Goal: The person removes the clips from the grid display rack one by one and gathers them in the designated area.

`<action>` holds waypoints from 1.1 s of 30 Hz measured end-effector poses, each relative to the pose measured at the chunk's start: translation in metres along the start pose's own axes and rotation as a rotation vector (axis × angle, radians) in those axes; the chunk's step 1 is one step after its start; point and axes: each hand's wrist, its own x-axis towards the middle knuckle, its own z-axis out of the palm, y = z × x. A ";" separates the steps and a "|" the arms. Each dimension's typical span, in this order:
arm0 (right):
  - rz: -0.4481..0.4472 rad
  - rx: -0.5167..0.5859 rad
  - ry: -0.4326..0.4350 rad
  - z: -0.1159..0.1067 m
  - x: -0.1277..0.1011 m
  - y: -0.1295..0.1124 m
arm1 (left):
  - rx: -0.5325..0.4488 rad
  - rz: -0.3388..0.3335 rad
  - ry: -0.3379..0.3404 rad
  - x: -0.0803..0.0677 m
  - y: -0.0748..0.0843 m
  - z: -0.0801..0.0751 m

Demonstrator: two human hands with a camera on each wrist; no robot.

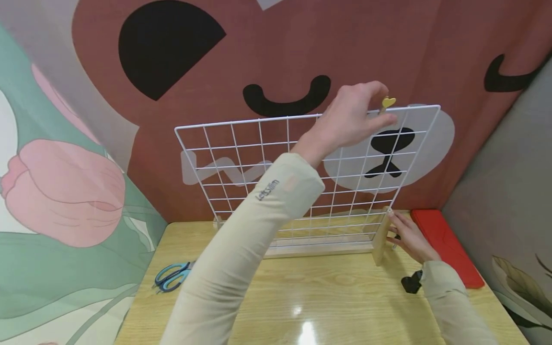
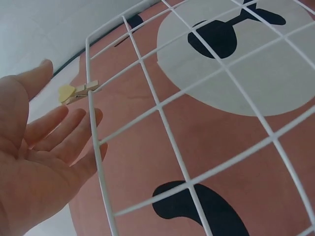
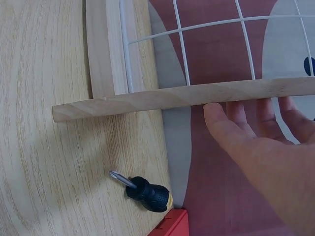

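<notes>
A white wire grid panel (image 1: 233, 123) stands upright in a wooden base (image 1: 319, 250) on the table. On its top wire sits a small wooden clothespin with a yellow heart (image 1: 388, 102), seen closer in the left wrist view as a clothespin (image 2: 84, 89) clipped over the edge wire. My left hand (image 1: 351, 117) is beside it, thumb and fingers spread on either side, gripping nothing. My right hand (image 1: 411, 237) rests its extended fingertips against the wooden side post (image 3: 187, 97) at the panel's right end.
A stubby black-handled screwdriver (image 3: 147, 194) lies on the table beyond the right post. Along the right edge is a red case (image 1: 448, 249). Blue-handled scissors (image 1: 172, 277) lie at the left. A printed cloth (image 1: 194, 110) hangs behind the panel.
</notes>
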 end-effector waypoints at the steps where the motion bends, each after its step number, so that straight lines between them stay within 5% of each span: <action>1: -0.003 0.007 -0.001 0.001 0.000 0.000 | 0.007 -0.007 -0.001 0.001 0.001 0.000; 8: -0.012 0.026 -0.016 0.005 0.001 -0.001 | -0.025 0.018 -0.003 0.005 0.001 0.000; 22: -0.013 0.027 -0.008 0.009 -0.002 -0.003 | -0.060 -0.051 0.096 0.010 0.003 0.002; 33: -0.010 0.010 0.002 0.009 -0.003 -0.004 | 0.080 -0.121 0.119 0.007 0.009 0.003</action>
